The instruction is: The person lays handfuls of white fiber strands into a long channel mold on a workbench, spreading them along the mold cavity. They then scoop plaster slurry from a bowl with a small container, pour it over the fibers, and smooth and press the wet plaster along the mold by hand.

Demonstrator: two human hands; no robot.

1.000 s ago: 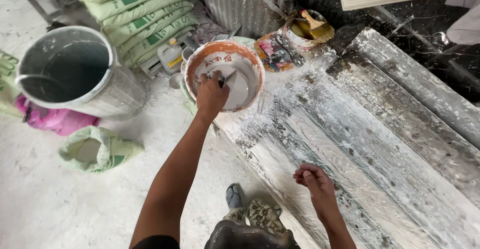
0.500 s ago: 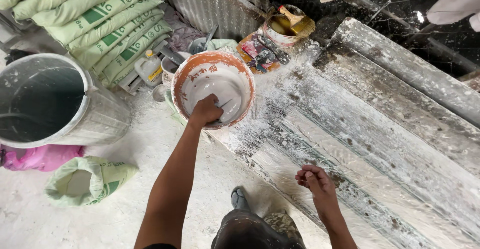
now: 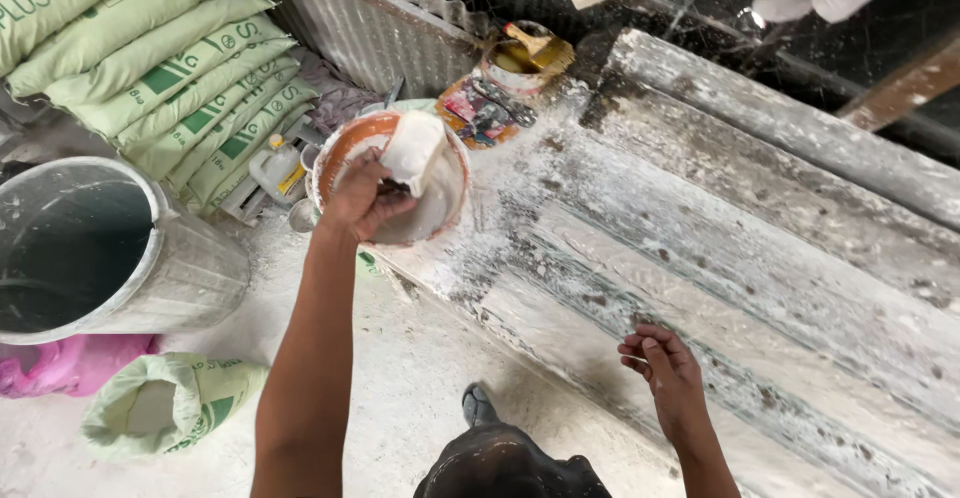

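White plaster everywhere in this one. The left hand (image 3: 365,198) has come up out of the orange-rimmed bowl (image 3: 345,148), which sits at the near end of the long plaster-caked mould (image 3: 760,258). A second ago that hand was down inside the bowl with nothing showing in it; now its fingers are wrapped tight around a flat scoop (image 3: 415,150) loaded with white paste, held just above the bowl's inside. The view has also drifted a bit, so the bowl sits lower and more to the middle.

The right hand (image 3: 665,373) hasn't really moved: it hovers over the near edge of the mould, fingers loosely curled, gripping nothing.

Off to the left there's a big grey bucket (image 3: 150,258), with stacked green sacks (image 3: 150,68) behind it and an open green bag (image 3: 170,403) on the floor.
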